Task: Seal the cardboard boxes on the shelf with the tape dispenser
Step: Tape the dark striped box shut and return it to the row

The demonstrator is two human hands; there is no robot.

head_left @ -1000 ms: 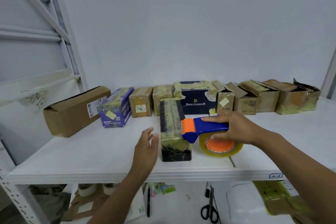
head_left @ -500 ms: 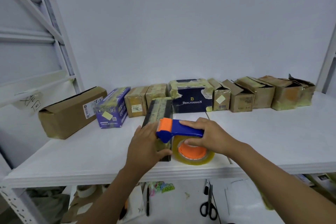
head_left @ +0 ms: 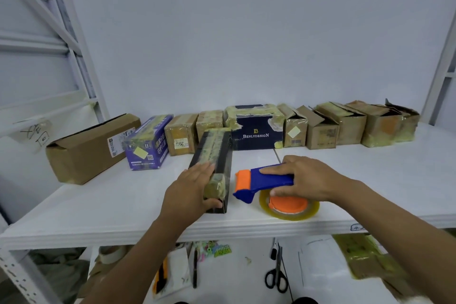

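A white shelf (head_left: 98, 205) against a pale wall (head_left: 246, 32) carries a row of taped boxes. Far left of the black box (head_left: 217, 153) lies a long brown box (head_left: 91, 148). A purple box (head_left: 148, 145) and two small brown boxes (head_left: 181, 136) stand between the two.

The black box, long and banded with yellowish tape, sits out of the row and runs from the back toward the shelf's front edge. The left hand (head_left: 190, 192) grips its near end, fingers laid along its left side and top, thumb hooked round the front face. A navy box (head_left: 256, 131) sits just behind the black box, to the right.

Just right of the black box, and apart from it, the right hand (head_left: 303, 177) clasps the blue-and-orange dispenser (head_left: 269, 180), fingers over the handle, thumb beneath. Its tape roll (head_left: 288, 207) rests on the shelf.

Further right of the black box, more brown boxes (head_left: 350, 123) line the wall, some with flaps raised. Scissors (head_left: 276, 276) lie on the level below, right of the black box.
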